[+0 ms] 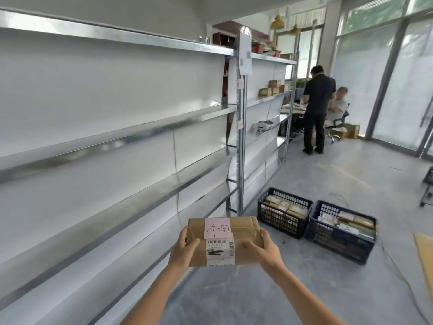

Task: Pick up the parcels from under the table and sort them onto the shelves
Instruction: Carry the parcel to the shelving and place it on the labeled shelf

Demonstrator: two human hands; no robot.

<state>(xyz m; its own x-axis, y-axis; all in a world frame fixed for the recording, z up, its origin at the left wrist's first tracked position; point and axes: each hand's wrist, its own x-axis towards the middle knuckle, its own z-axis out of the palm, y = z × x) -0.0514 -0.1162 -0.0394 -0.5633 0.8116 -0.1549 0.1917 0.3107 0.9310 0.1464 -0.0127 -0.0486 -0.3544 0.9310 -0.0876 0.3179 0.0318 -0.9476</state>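
I hold a brown cardboard parcel (243, 231) in front of me at waist height. It carries a pink handwritten note and a white barcode label. My left hand (185, 248) grips its left end and my right hand (263, 249) grips its right end. The long metal shelving (131, 134) with white back panels runs along my left, its near bays bare. The parcel hangs just right of the lower shelf edges, not touching them.
Two dark plastic crates (282, 227) (339, 245) full of parcels stand on the grey floor ahead to the right. Several small boxes (271, 89) sit on the far shelf bay. Two people (316, 109) are at a desk at the back. A cable (398, 273) trails over the floor at right.
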